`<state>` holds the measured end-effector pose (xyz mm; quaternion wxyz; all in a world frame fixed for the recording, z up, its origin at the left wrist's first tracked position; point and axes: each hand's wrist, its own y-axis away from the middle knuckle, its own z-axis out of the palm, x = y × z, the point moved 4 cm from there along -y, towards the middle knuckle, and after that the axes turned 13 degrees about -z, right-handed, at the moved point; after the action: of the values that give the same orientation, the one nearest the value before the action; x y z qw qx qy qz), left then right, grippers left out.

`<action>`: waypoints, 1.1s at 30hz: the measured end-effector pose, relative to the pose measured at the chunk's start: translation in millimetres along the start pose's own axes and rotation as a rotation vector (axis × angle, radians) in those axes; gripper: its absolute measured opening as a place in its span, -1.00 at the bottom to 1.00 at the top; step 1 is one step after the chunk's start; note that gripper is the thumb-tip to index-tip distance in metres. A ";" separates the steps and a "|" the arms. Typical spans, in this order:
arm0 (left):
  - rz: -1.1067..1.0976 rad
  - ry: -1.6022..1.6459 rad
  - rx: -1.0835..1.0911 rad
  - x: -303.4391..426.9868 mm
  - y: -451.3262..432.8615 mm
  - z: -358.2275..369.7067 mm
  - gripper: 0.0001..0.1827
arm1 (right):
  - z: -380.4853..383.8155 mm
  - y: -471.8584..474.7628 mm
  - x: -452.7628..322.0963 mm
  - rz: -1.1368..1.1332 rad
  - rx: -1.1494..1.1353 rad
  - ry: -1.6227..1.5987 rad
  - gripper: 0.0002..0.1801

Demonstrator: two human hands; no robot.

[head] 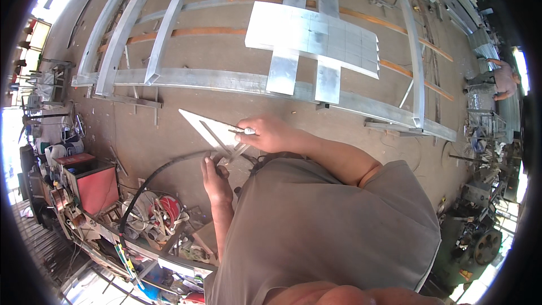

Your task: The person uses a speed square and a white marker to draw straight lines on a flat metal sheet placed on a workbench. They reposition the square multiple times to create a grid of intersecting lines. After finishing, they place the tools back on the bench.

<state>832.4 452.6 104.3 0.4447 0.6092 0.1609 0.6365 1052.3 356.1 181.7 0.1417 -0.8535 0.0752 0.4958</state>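
My right hand [269,133] grips a white triangular set square [211,129] at its right end, together with a white marker or pen [250,131]. Below the square's lower corner is my left hand [217,178], its fingers bent near that corner; whether they touch or hold it cannot be told. Beyond my hands, a sheet-metal panel [313,36] marked with a grid of lines lies across two flat metal bars [283,70]. These bars rest on a long metal beam [203,79] of a frame.
Metal tubes [165,34] cross the frame at the left, another [413,51] at the right. A red box [95,186] and a cluttered bench with a black hose [146,184] are at lower left. Another person [501,78] is at the far right. A wheeled machine [487,248] stands lower right.
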 end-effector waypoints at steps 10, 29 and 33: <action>-0.109 0.062 -0.014 -12.2 -4.8 5.8 -0.45 | -36.0 -30.0 39.2 0.074 0.036 -0.085 -0.61; 0.001 0.060 0.238 31.9 -22.0 66.7 -0.62 | -66.1 -50.7 88.2 0.156 0.015 -0.433 -0.61; 0.011 -0.077 0.347 41.2 -25.1 79.2 -0.65 | -70.1 -52.5 92.0 0.241 -0.062 -0.403 -0.66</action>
<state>920.1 471.1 128.0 0.3351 0.7018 0.2479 0.5777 1170.0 384.8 143.5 0.0675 -0.7260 0.1316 0.6716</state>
